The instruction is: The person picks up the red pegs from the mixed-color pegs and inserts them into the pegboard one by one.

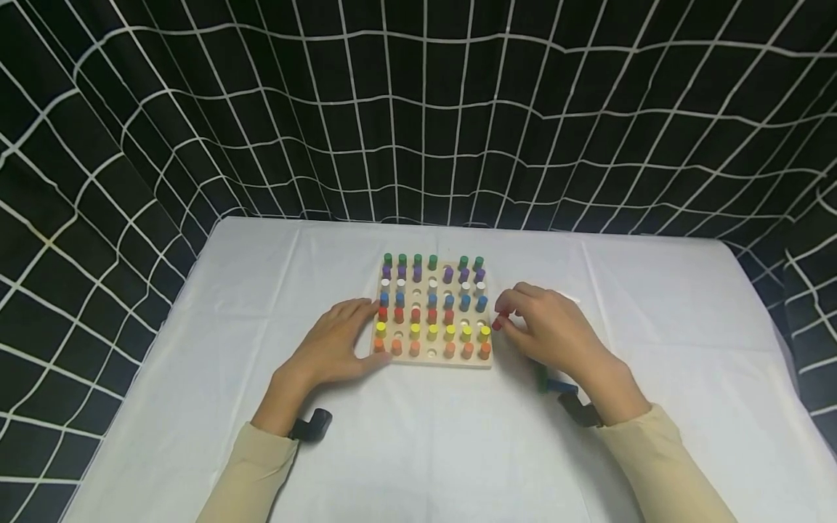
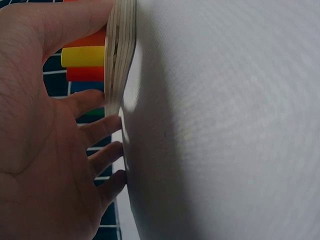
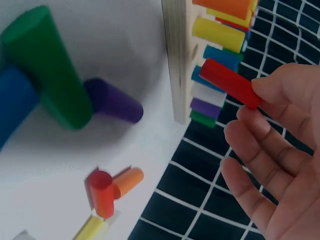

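A wooden pegboard (image 1: 458,364) holds rows of coloured pegs: green, purple, white, blue, red, yellow and orange from back to front. Two holes show at the right end of its red row. My left hand (image 1: 330,345) rests at the board's left side, thumb by the front corner and extended fingers along the edge; in the left wrist view the thumb overlaps the board's side. Just off the right edge, my right hand (image 1: 549,327) pinches a red peg (image 3: 230,82) between thumb and fingertips. The peg is tilted, its free end towards the board.
Loose pegs lie on the white cloth right of the board: green (image 3: 47,70), blue (image 3: 15,100), purple (image 3: 115,100), red (image 3: 102,192), orange (image 3: 128,182) and yellow (image 3: 90,229). My right hand partly hides them in the head view. A dark netted curtain (image 1: 405,123) borders the table.
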Motion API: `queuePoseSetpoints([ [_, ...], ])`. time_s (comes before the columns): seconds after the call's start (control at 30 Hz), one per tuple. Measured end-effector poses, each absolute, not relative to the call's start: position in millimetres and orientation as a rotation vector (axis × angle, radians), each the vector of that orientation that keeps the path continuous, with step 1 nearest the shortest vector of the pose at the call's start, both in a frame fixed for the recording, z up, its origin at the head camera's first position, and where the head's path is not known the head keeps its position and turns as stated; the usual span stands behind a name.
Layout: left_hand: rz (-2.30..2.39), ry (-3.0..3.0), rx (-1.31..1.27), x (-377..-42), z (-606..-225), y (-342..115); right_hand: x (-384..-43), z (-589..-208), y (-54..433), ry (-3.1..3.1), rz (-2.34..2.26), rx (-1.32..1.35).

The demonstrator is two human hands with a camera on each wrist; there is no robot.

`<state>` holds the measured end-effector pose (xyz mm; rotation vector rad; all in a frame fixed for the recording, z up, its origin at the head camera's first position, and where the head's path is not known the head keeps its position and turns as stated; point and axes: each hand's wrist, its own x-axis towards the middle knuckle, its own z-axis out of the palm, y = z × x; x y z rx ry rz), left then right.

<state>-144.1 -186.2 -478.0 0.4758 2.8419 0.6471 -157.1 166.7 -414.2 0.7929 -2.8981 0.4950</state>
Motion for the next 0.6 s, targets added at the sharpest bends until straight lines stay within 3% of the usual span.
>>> queuePoseSetpoints([
  [0.6, 0.644, 2.842, 0.486, -144, -477, -186, -170, -415, 135, -2.830, 0.479, 0.943],
])
